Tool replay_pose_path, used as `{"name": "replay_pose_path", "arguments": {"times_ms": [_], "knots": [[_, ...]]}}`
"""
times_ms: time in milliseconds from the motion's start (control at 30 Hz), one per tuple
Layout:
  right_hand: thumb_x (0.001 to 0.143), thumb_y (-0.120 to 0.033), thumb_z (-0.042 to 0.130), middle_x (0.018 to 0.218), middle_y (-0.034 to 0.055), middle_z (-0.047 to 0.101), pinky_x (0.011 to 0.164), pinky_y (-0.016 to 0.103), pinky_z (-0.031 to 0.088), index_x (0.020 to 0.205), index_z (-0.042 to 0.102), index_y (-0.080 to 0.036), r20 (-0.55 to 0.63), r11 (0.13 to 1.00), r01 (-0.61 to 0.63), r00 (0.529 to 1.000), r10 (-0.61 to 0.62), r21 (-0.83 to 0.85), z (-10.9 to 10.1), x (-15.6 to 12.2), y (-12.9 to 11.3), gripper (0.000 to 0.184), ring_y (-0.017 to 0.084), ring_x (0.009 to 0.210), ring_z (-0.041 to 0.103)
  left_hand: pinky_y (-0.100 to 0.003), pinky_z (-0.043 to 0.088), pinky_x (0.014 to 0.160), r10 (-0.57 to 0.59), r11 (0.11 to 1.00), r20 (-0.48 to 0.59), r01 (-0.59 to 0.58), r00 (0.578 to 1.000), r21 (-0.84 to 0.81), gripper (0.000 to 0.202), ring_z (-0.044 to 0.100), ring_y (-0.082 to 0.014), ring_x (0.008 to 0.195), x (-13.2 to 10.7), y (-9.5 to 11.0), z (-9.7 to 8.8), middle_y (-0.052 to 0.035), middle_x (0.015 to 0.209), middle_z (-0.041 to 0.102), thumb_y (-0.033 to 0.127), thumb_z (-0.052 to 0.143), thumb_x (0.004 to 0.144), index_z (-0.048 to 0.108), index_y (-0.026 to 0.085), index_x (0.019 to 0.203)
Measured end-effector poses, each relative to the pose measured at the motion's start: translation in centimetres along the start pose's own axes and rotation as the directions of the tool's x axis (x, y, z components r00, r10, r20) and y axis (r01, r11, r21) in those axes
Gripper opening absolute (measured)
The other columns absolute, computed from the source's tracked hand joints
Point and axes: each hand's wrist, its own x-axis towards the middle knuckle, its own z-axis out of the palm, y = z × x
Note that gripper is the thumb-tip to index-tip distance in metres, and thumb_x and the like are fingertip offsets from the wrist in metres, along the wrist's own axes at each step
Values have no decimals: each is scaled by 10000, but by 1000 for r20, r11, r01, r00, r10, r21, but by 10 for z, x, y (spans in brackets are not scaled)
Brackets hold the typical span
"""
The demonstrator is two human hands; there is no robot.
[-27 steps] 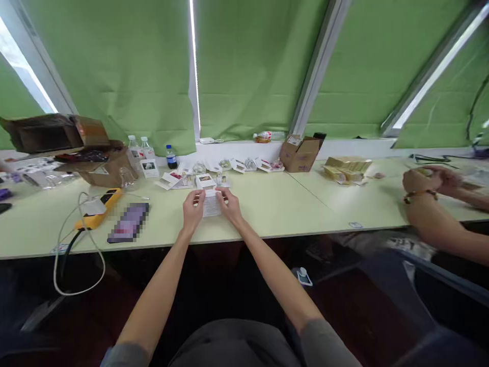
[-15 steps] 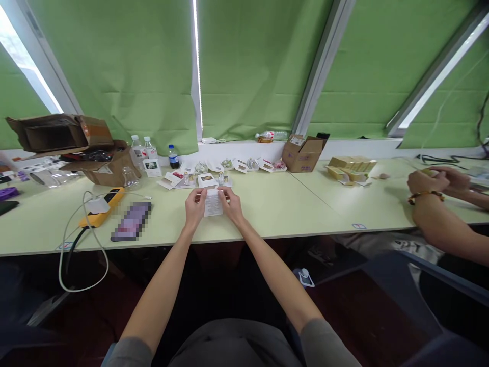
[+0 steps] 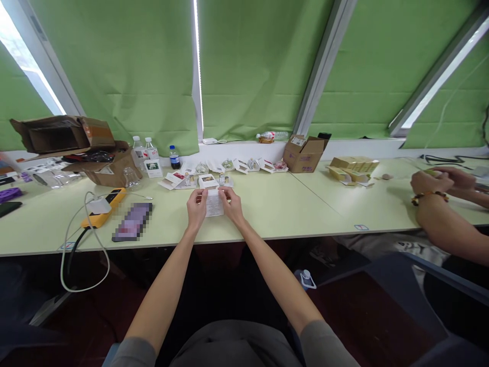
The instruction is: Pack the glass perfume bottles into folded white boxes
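Logged through the head camera, with the clock centred on the paper slip [image 3: 214,204] and 12 pointing away from me. The slip was held low over the pale table [image 3: 305,214], though I could not tell whether it touched the top. The left hand [image 3: 196,209] came in at 9 and the right hand [image 3: 232,205] at 3, each closed on one side edge. The grip looked like a thumb-and-finger pinch, but the fingers hid part of the contact. Printed lines showed between the hands. My judgement: the slip was very light and limp, easily creased and without much stiffness of its own, so the side edges were the sensible places to hold it, with both hands sharing the load. A small white box [image 3: 208,181] lay just beyond it at 12, with a small glass vial [image 3: 222,179] just beside that box at 1. The vial looked fragile and easy to tip, so it would be best taken by the body. Well apart at 9 lay a pixelated phone [image 3: 132,221] and a yellow power strip [image 3: 102,214]. A cardboard carton [image 3: 303,155] stood at 2. Far off at 3, a co-worker's hands [image 3: 431,182] worked separately, near a stack of tan cartons [image 3: 353,165].
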Motion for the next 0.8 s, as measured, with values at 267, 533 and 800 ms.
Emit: {"name": "replay_pose_path", "arguments": {"times_ms": [267, 533, 800], "knots": [[899, -522, 418, 803, 21, 653, 610, 256, 465, 1035, 624, -226, -9, 999, -22, 1000, 22, 26, 1, 1, 2, 385, 156, 687, 596, -263, 470, 636, -14, 1000, 10, 14, 1000, -4, 314, 612, -165, 742, 1, 2, 0, -50, 817, 655, 494, 555, 837, 637, 195, 884], [896, -510, 429, 799, 16, 643, 604, 249, 463, 1033, 629, -227, -18, 998, -41, 999, 42, 41, 1, 1, -2, 373, 151, 690, 593, -262, 468, 639, -12, 1000, -12, 12, 1000, 1, 312, 610, -166, 753, 0, 1, 3, -49, 828, 652, 496, 555, 837, 633, 199, 893], [883, -493, 444, 800, 17, 636, 615, 263, 474, 1025, 629, -236, -21, 997, -55, 998, 57, 61, 0, 0, -3, 347, 158, 703, 598, -267, 475, 648, 2, 1000, -16, -2, 1000, 0, 308, 610, -164, 760, -2, -1, 3, -55, 854, 654, 486, 558, 837, 636, 196, 903]]}}
